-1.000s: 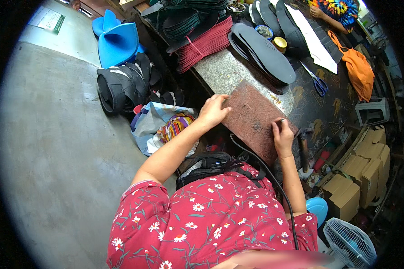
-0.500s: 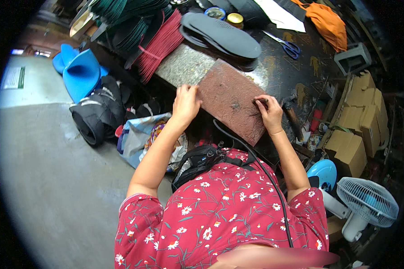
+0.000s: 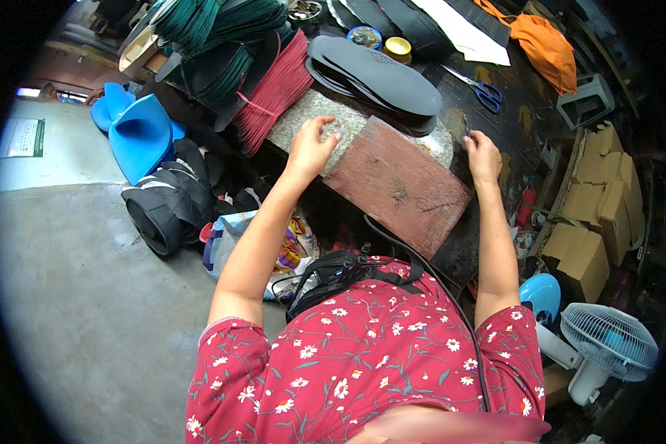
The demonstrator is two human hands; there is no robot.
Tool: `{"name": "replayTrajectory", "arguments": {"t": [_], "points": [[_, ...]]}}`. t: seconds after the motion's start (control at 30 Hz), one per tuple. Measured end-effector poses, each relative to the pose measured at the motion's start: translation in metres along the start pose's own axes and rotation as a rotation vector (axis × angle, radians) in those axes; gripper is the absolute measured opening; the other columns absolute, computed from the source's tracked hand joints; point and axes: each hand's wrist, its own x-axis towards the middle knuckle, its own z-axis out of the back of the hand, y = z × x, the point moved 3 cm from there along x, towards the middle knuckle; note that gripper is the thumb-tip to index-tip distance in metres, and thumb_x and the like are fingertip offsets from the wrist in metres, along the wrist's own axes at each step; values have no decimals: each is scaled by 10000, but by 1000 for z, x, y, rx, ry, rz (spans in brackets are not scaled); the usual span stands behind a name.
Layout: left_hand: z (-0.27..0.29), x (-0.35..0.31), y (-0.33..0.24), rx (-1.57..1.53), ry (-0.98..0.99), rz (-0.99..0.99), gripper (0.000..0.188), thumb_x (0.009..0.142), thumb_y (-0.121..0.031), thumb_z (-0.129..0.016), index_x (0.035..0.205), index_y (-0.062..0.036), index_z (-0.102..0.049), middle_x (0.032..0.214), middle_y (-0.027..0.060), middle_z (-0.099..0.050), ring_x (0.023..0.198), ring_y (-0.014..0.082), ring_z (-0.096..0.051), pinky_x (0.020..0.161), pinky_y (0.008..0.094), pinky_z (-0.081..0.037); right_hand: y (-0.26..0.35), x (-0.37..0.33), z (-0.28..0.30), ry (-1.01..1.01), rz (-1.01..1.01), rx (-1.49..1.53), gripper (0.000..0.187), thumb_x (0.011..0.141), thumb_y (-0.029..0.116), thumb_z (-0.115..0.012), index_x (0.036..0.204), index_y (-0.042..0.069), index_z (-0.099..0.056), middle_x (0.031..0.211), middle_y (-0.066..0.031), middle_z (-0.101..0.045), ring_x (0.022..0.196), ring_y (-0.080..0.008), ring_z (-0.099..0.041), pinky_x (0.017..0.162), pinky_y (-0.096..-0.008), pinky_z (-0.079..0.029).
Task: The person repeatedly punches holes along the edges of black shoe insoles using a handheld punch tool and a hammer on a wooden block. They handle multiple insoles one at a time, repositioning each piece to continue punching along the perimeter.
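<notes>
My left hand (image 3: 312,149) is above the speckled stone slab (image 3: 303,118), beside the left corner of a reddish-brown board (image 3: 392,174). Its thumb and fingers are apart, with nothing between them. Off the board's right end, my right hand (image 3: 485,158) is closed in a pinch. A thin dark bit seems to show at its fingertips, too small to name. The board lies tilted across the slab and bench, and small dark scraps (image 3: 399,195) mark its rough face. Beyond it lies a stack of dark grey insoles (image 3: 377,78).
Blue-handled scissors (image 3: 485,92) lie at the back right, near an orange cloth bag (image 3: 544,48). Red strips (image 3: 277,92) and green sheets (image 3: 214,26) are piled at the back left. Cardboard boxes (image 3: 588,200) and a fan (image 3: 607,340) stand at right. A black cable (image 3: 451,296) hangs before me.
My left hand has come off the board's edge and opened. My right hand has moved from over the board to the right, past its end. The view has shifted slightly.
</notes>
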Motion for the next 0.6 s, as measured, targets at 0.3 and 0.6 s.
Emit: {"name": "replayTrajectory", "arguments": {"t": [0.3, 0.6], "points": [[20, 166, 19, 99, -405, -236, 574, 876, -383, -654, 1300, -16, -529, 1365, 224, -490, 1310, 384, -414, 1101, 471, -328, -33, 16, -30, 144, 7, -22, 234, 875, 298, -677, 1018, 114, -673, 988, -130, -677, 945, -352, -649, 789, -452, -509], [-18, 205, 35, 321, -198, 0, 681, 897, -462, -573, 1368, 22, -481, 1370, 229, -520, 1303, 375, -437, 1101, 452, -332, 31, 38, -33, 212, -220, 720, 679, 937, 571, -526, 1300, 0, -583, 1243, -178, -637, 1191, -275, -582, 1022, -356, -409]]}}
